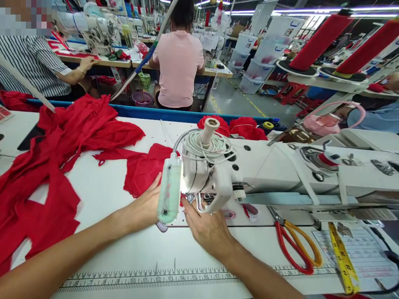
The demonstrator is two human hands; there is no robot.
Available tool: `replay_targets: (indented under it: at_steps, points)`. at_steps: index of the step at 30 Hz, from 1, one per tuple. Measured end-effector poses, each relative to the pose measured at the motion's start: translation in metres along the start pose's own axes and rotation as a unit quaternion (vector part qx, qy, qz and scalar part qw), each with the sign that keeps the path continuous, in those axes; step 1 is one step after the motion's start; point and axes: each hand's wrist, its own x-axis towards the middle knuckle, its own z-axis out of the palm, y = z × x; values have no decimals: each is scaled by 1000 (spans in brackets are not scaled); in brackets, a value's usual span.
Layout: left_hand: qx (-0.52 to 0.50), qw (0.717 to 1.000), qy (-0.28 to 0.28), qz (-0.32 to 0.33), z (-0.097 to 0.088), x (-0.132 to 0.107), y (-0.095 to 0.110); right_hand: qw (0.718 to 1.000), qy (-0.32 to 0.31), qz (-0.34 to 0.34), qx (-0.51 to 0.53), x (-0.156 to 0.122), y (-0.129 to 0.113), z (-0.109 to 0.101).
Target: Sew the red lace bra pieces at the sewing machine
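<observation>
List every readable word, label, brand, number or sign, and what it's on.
"12", "15", "17": ruler scale along the table edge, as best I can read; its other digits are too small to be sure.
Yellow tape measure: digits too blurred.
Paper sheet: writing too small.
Sewing machine: no legible brand.

We've got bare tabletop between left forearm and right forearm, down to the printed ruler. From above, lamp partly covers left hand; sewing machine head overhangs right hand. Left, we hit the red fabric heap; right, scissors and tape measure narrow our pass.
</observation>
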Motion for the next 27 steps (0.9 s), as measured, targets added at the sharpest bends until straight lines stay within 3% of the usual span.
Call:
replay_targets:
  at_steps: [5, 10, 17, 27]
  points:
    - [58, 994, 89, 4, 10, -15, 27, 998, 28, 17, 48, 0, 3, -5]
    - [46, 992, 119, -14, 8, -16, 33, 990, 89, 66, 86, -2, 6, -7]
    - [65, 994, 90, -4, -2, -12, 36, 987, 80, 66, 125, -3, 2, -7]
    - [62, 997, 53, -2, -1, -17, 34, 974, 31, 94, 204, -7, 0, -7]
